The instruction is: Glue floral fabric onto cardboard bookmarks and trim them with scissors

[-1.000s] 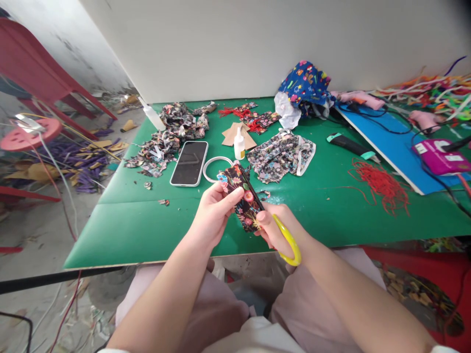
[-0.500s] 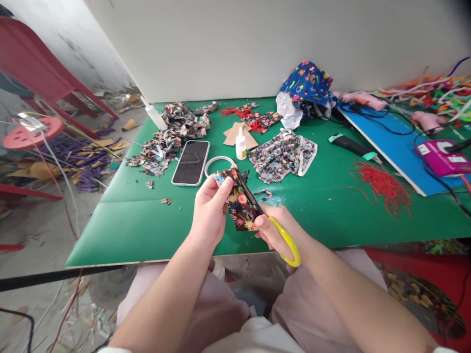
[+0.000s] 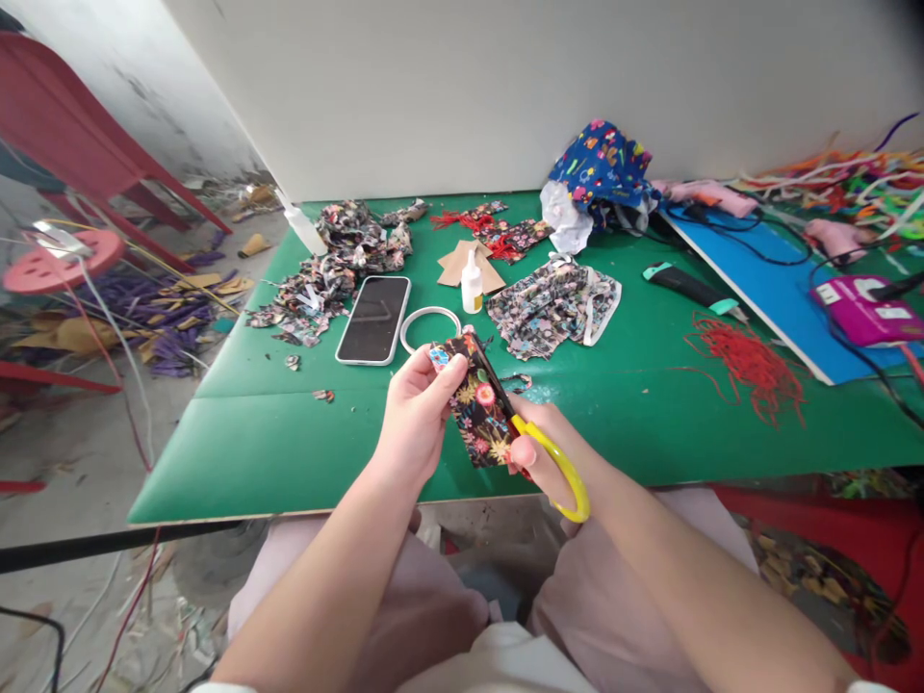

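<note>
My left hand [image 3: 415, 414] pinches a small piece of black floral fabric [image 3: 476, 404] above the near part of the green table [image 3: 289, 443]. My right hand [image 3: 545, 452] grips yellow-handled scissors [image 3: 559, 472], whose blades run up along the fabric's right edge. A white ring [image 3: 428, 327] lies on the table just beyond the fabric.
A phone [image 3: 373, 320] lies face up left of the ring. A small glue bottle [image 3: 472, 282] stands on brown card. Fabric scraps [image 3: 328, 274] pile at the left, a patterned cloth [image 3: 552, 306] at centre, red cord [image 3: 747, 361] and a blue board [image 3: 765, 289] at the right.
The fabric and both hands have dropped slightly toward me, and the scissors have shifted along the fabric's right edge.
</note>
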`<state>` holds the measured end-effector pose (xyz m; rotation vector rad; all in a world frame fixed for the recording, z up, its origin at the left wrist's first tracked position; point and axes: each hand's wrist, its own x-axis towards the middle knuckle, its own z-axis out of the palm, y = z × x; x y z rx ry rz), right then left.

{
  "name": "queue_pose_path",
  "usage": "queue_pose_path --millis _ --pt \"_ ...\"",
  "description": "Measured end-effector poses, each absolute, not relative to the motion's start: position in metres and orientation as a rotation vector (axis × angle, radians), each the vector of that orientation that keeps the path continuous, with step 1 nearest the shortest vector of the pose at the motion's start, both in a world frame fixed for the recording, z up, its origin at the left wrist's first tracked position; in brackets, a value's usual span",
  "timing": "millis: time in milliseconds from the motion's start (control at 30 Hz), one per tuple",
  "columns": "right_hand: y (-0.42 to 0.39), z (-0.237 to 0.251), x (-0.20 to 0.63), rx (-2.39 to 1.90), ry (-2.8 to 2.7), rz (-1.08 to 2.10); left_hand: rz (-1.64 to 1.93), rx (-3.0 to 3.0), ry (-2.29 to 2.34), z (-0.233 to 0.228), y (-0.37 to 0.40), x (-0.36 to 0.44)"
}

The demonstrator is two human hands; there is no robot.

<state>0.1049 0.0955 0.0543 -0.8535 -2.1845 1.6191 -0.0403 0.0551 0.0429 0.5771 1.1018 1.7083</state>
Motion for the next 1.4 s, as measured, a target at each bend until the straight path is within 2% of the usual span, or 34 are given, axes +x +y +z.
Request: queue_pose_path --millis 233,1400 --pt "0.0962 0.0493 0.1061 -0.747 -2.137 1.621 1.642 0.609 1.082 0.0432 0.0538 -0.0373" --pt "0.0911 0.0480 0.1038 -0.881 -2.098 1.552 1.642 0.668 1.107 0.0421 0.0558 -0.0379"
